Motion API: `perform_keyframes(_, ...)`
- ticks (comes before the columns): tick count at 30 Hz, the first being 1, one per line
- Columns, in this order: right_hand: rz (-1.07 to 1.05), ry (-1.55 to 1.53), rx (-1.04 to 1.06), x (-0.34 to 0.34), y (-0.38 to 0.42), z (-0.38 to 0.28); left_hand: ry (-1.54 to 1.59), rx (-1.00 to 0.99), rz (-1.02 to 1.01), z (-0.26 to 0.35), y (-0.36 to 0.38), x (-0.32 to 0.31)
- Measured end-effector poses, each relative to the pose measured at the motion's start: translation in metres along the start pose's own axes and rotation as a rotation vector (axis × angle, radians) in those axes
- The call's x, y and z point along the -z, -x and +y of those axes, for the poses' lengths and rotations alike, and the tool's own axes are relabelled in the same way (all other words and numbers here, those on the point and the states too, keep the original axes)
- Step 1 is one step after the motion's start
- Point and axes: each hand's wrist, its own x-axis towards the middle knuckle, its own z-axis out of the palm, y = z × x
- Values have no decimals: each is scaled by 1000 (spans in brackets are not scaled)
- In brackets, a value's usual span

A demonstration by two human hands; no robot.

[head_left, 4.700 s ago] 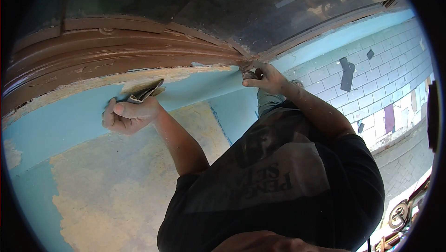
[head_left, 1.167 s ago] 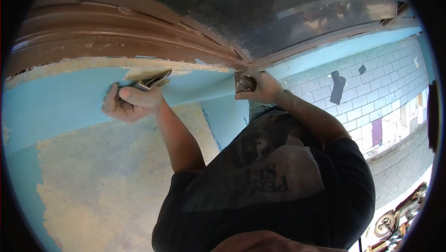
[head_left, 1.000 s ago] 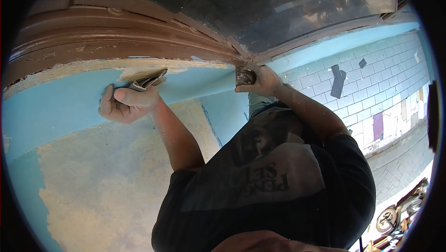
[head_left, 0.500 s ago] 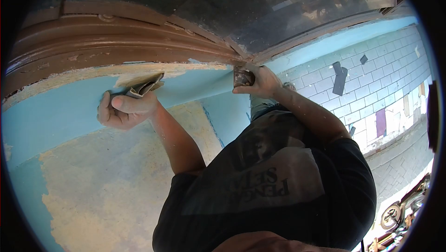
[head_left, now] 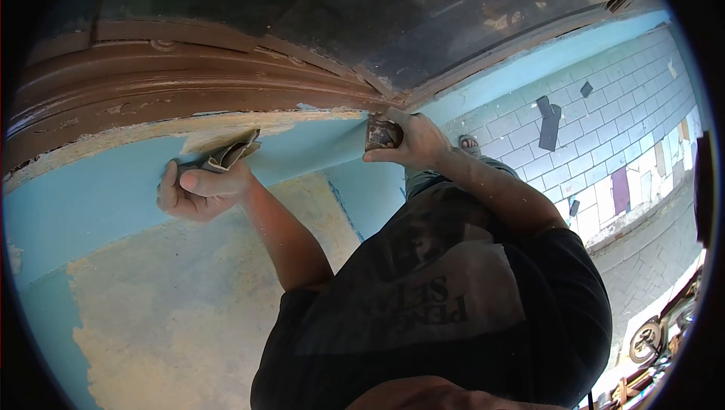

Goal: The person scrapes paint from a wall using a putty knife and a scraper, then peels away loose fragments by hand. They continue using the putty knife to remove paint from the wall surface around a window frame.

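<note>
My left hand [head_left: 202,189] is closed around a folded piece of sandpaper [head_left: 231,152], its creased edges sticking out past the thumb toward the window ledge. Behind it the pale blue ledge [head_left: 113,164] has a bare, scraped strip along the brown wooden frame [head_left: 196,78]. At the frame's corner, my right hand [head_left: 419,140] grips a flat, scuffed brown block [head_left: 383,135] between thumb and fingers. The block lies against the blue ledge just below the frame. Its underside is hidden.
Dark window glass [head_left: 317,2] rises beyond the frame. Below the ledge is a wall with a large patchy cream area [head_left: 189,304]. On the right, dark scraps [head_left: 550,127] lie on the tiled floor [head_left: 596,131]. A wheeled vehicle [head_left: 646,340] stands at lower right.
My right hand has slid a little to the left along the ledge with the brown block. The left hand stays nearly in place, holding the sandpaper. A sandalled foot shows more clearly.
</note>
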Motion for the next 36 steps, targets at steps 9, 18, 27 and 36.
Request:
perform_keyframes(9, -116, -116, -114, 4, 2, -8, 35, -30, 2, -5, 1, 4)
perform_keyframes(18, -151, -93, -35, 16, -3, -19, 18, -34, 20, -6, 1, 3)
perform_keyframes(27, -101, -73, -11, 9, 0, 1, 26, 41, 20, -3, 2, -2)
perform_keyframes(36, -154, -85, 21, 14, -4, -17, 3, -16, 30, -3, 1, -1)
